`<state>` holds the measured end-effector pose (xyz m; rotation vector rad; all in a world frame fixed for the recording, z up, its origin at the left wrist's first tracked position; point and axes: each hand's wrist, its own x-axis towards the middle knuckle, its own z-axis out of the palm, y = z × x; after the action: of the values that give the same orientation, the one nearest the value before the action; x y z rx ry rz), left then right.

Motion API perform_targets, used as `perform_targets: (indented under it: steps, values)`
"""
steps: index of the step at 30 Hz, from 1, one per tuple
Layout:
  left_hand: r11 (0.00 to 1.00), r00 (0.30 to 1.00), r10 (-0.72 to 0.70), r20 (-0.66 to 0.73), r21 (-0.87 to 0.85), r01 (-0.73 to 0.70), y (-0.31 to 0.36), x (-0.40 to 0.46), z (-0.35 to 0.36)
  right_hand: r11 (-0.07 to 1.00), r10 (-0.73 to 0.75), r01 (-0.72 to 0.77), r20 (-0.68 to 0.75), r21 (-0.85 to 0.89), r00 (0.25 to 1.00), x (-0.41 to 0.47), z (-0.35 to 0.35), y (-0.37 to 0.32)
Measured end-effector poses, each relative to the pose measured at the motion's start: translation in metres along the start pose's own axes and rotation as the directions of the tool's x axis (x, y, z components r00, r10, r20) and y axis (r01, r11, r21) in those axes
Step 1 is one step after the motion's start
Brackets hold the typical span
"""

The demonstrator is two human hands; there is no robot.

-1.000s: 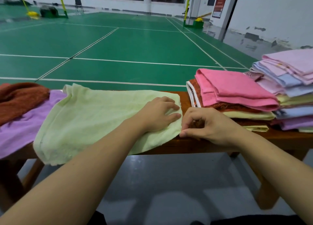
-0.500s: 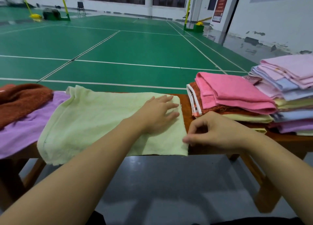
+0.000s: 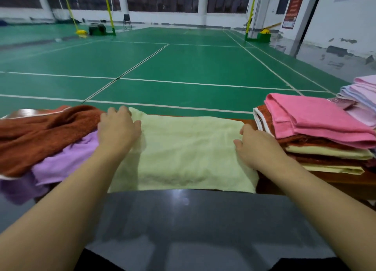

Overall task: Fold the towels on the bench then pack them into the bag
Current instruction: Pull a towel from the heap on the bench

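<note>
Head view: pale yellow towel spread flat across wooden bench, near edge draped slightly over bench front at 6 o'clock. Left hand laid on towel's left end at 9 o'clock, fingers extended and loosely together, fingertips reaching toward far-left corner; whether any fold is caught under the palm, cannot tell. Right hand placed on towel's right edge at 3 o'clock, fingers bent down onto the cloth, thumb toward the far-right corner; pinching or merely pressing, cannot tell. Towel thus lying between both hands, stretched from one to the other.

Beside left hand, at 9 o'clock: crumpled rust-brown towel lying partly over a lilac towel, which hangs off the bench front. Just right of right hand, at 3 o'clock: stack of folded towels with pink towel on top, brown and yellow layers beneath. Farther right, at frame edge: second pile in pastel pink and blue. Beyond bench, at 12 o'clock: green court floor with white lines.
</note>
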<state>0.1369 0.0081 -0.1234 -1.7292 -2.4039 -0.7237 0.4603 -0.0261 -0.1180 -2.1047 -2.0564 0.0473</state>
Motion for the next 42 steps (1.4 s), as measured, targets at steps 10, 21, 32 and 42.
perform_targets:
  steps: [10,21,32,42]
  values:
    - [0.986,0.991,-0.077,0.11,-0.14,0.092,-0.032,-0.008,-0.011,0.966,0.081,-0.094,0.066,0.241,0.995,0.015,-0.004,-0.006]
    - [0.995,0.994,-0.032,0.109,-0.094,0.043,-0.022,-0.006,-0.013,0.918,0.083,-0.126,0.128,0.377,0.988,0.005,-0.012,0.01]
    - [0.998,0.984,0.061,0.165,-0.014,-0.06,-0.02,-0.005,-0.015,0.901,-0.004,-0.029,0.076,0.433,0.997,0.005,-0.008,0.014]
    - [0.83,0.984,-0.128,0.124,-0.53,0.174,-0.025,0.004,-0.015,0.758,0.077,0.049,-0.164,0.651,0.983,0.006,-0.002,0.018]
